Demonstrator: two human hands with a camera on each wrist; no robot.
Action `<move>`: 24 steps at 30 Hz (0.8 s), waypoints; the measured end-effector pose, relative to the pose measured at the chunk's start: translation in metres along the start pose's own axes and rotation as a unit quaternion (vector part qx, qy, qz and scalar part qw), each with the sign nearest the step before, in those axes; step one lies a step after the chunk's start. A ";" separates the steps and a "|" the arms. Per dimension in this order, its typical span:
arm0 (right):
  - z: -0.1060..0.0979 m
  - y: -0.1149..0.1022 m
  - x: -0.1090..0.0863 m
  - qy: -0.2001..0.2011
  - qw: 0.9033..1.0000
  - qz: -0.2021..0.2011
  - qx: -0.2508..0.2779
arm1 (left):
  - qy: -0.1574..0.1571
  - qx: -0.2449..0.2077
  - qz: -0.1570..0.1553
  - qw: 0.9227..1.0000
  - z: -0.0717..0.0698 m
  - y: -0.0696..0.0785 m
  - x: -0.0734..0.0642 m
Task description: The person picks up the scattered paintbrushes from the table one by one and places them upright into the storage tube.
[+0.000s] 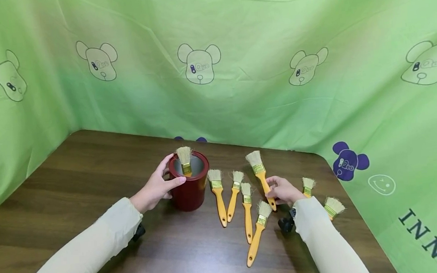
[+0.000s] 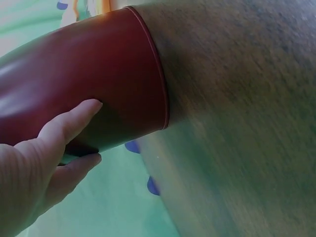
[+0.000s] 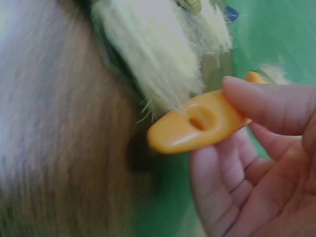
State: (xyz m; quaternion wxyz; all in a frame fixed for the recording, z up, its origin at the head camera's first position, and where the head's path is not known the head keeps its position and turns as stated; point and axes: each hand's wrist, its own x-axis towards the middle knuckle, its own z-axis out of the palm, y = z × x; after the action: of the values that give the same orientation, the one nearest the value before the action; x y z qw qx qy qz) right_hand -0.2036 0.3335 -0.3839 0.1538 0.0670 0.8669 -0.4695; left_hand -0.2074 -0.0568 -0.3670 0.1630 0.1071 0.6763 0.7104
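Note:
A dark red canister [image 1: 190, 195] stands upright on the table, with one paintbrush [image 1: 185, 159] in it, bristles up above the rim. My left hand [image 1: 154, 189] grips the canister from the left, thumb at the front near the rim. In the left wrist view, fingertips [image 2: 89, 109] lie against the canister's wall [image 2: 108, 69]. To the right, my right hand [image 1: 283, 190] pinches the yellow handle of another paintbrush [image 1: 261, 174], its bristles pointing up and away. The right wrist view shows the handle's holed end [image 3: 170, 136] between thumb and fingers.
Several yellow-handled paintbrushes [image 1: 247, 212] lie between the canister and my right hand. Two more, one of them a wide brush [image 1: 334, 206], lie beyond the right forearm, partly hidden by it. A green printed cloth [image 1: 239, 108] encloses the brown wooden table [image 1: 89, 178] at the back and sides.

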 end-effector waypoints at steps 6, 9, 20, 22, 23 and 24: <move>0.004 -0.006 0.005 0.033 0.995 -0.052 0.080 | 0.003 -0.002 0.000 1.000 -0.001 0.002 -0.001; 0.007 -0.010 0.005 0.046 0.990 -0.073 0.109 | 0.005 -0.002 0.000 1.000 -0.002 0.002 -0.001; 0.020 -0.036 -0.004 0.061 0.975 -0.115 0.181 | 0.008 -0.009 -0.009 1.000 -0.001 0.004 -0.001; 0.022 -0.040 -0.005 0.060 0.974 -0.119 0.186 | 0.008 -0.011 -0.010 1.000 -0.001 0.003 0.000; 0.023 -0.043 -0.006 0.063 0.973 -0.118 0.185 | 0.009 -0.012 -0.011 1.000 -0.001 0.003 0.000; 0.025 -0.045 -0.006 0.065 0.973 -0.120 0.185 | 0.009 -0.011 -0.010 1.000 -0.001 0.003 0.000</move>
State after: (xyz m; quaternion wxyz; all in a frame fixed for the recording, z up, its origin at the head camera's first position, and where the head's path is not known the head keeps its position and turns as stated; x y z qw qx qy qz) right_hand -0.2045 0.2882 -0.3590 0.0250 0.0204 0.7749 -0.6312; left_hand -0.2080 -0.0577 -0.3641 0.1654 0.0917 0.6707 0.7172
